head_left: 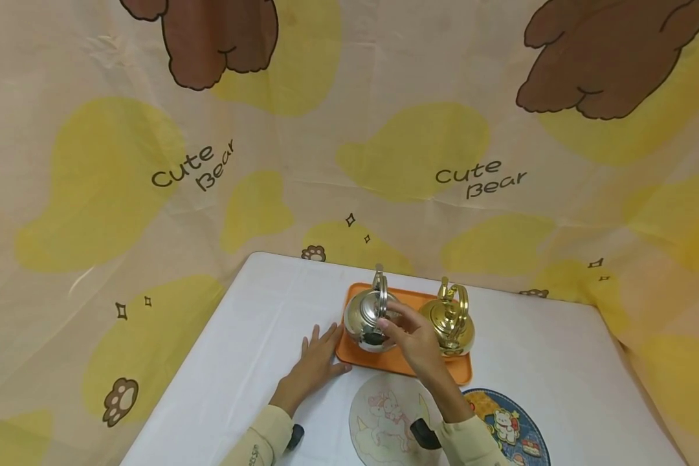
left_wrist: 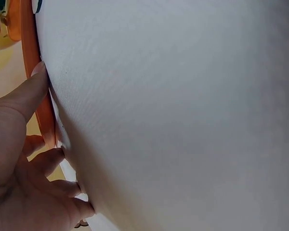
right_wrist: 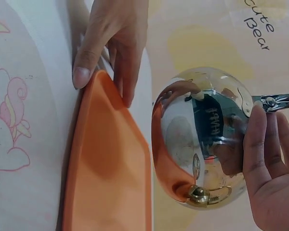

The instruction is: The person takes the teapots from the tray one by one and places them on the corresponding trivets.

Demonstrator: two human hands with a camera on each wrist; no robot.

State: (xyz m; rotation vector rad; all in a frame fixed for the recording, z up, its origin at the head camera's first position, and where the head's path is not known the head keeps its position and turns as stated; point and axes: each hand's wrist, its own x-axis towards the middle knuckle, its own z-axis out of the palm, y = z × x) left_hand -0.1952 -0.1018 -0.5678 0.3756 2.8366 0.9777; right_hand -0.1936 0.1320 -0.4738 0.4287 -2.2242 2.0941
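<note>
A silver teapot (head_left: 362, 323) with a raised top handle is over the left part of an orange tray (head_left: 404, 370). My right hand (head_left: 419, 343) grips it at the handle, thumb and fingertips by the handle's base in the right wrist view. Whether the teapot's bottom touches the tray cannot be told. With fingers spread, my left hand (head_left: 314, 366) rests at the tray's near left corner. Its thumb (left_wrist: 26, 94) lies against the rim, and the other fingers are along the left side. A gold teapot (head_left: 443, 317) stands on the tray's right part, partly behind my right hand.
Nearer than the tray lie a pale round mat (head_left: 378, 414) with a unicorn drawing and a blue round mat (head_left: 530, 421) with a cartoon bear. White cloth covers the table (head_left: 559, 362). A bear-print curtain (head_left: 396, 149) hangs behind it.
</note>
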